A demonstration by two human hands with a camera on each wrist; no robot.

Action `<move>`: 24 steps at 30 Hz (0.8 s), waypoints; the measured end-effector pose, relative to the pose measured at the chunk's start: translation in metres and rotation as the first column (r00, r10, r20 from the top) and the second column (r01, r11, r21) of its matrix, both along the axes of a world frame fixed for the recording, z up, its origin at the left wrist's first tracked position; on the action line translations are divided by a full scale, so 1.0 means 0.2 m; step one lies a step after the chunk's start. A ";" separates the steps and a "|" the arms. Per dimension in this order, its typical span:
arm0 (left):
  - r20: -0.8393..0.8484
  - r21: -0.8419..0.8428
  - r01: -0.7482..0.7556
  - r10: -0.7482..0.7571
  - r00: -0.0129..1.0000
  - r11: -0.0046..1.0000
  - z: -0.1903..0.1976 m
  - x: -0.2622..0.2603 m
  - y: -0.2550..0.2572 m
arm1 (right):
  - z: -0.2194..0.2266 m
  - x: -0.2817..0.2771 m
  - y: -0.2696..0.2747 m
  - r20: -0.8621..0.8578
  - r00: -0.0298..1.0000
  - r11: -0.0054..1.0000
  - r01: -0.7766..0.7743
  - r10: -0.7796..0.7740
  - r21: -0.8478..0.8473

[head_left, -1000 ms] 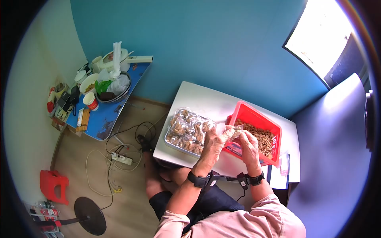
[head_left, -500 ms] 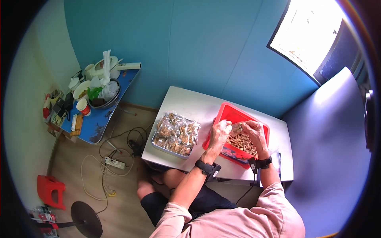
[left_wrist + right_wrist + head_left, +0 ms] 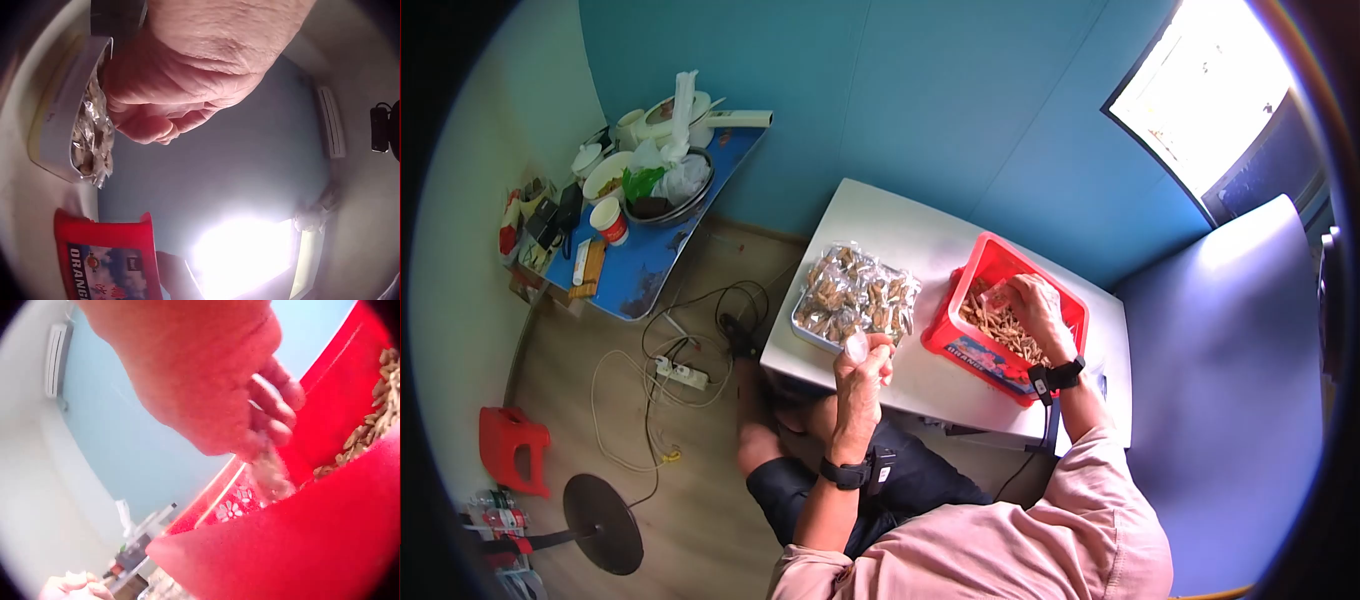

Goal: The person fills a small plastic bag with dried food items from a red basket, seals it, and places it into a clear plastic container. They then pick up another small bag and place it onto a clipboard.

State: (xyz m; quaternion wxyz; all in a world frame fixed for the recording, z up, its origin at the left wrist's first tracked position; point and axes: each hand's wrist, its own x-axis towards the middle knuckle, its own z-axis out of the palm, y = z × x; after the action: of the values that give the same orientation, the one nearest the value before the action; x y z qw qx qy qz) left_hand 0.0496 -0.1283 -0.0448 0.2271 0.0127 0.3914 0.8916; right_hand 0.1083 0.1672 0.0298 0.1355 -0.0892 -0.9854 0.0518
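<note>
My left hand (image 3: 860,385) is raised in front of the metal tray (image 3: 810,337), its fingers curled round a whitish piece of clear plastic (image 3: 857,347). In the left wrist view the curled fingers hide that plastic. Small clear packets (image 3: 870,290) of brown pieces fill the tray. My right hand (image 3: 1040,308) reaches down into the red plastic basket (image 3: 960,345), pinching a small clear packet (image 3: 997,295) with brown content, blurred in the right wrist view. Loose brown finger-shaped pieces (image 3: 1010,335) lie under it in the basket.
Tray and basket stand on a white table (image 3: 880,205) against the blue wall. At the left, a blue side table (image 3: 645,270) carries bowls, a paper cup (image 3: 608,220) and bags. Cables and a power strip (image 3: 682,374) lie on the floor near a red stool (image 3: 513,448).
The hands, together over the basket a second ago, have parted. My left hand has moved left and back toward the tray with the plastic; my right hand has stayed over the basket and dipped in.
</note>
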 end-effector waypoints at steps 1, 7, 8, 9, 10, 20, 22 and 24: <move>0.027 -0.036 -0.006 0.007 1.000 0.999 -0.02 0.02 -0.04 | 0.00 0.01 -0.01 0.061 0.998 1.000 -0.023 0.022 0.015; 0.149 -0.060 -0.021 0.029 0.988 0.998 -0.14 0.11 -0.17 | 0.02 -0.05 -0.10 0.335 0.911 0.965 0.263 -0.240 -0.025; 0.149 -0.053 -0.013 0.021 0.989 0.998 -0.13 0.13 -0.20 | -0.02 -0.02 -0.06 0.264 0.960 0.995 0.102 -0.095 -0.011; 0.146 -0.046 -0.009 0.016 0.989 0.999 -0.12 0.13 -0.22 | -0.05 0.00 -0.04 0.194 0.979 0.998 -0.064 0.060 0.016; 0.144 -0.038 -0.022 0.027 0.989 0.999 -0.14 0.13 -0.22 | -0.07 -0.01 -0.03 0.192 0.979 0.997 -0.077 0.071 0.024; 0.183 -0.084 -0.069 0.083 0.980 0.994 -0.28 0.24 -0.41 | -0.08 0.02 -0.08 0.308 0.951 1.000 0.018 -0.024 0.021; 0.183 -0.047 -0.109 0.116 0.976 0.993 -0.30 0.26 -0.43 | -0.04 -0.02 -0.11 -0.030 0.993 0.993 0.112 -0.113 -0.023; 0.179 -0.014 -0.132 0.132 0.975 0.991 -0.31 0.30 -0.48 | -0.05 -0.03 -0.06 0.275 0.961 0.996 -0.011 -0.016 0.094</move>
State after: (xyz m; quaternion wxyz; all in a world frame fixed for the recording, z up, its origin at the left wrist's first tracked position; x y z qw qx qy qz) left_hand 0.1088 -0.2251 -0.1058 0.2018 -0.0939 0.3701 0.9019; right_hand 0.1027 0.1551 0.0201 0.0015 -0.0902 -0.9959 -0.0080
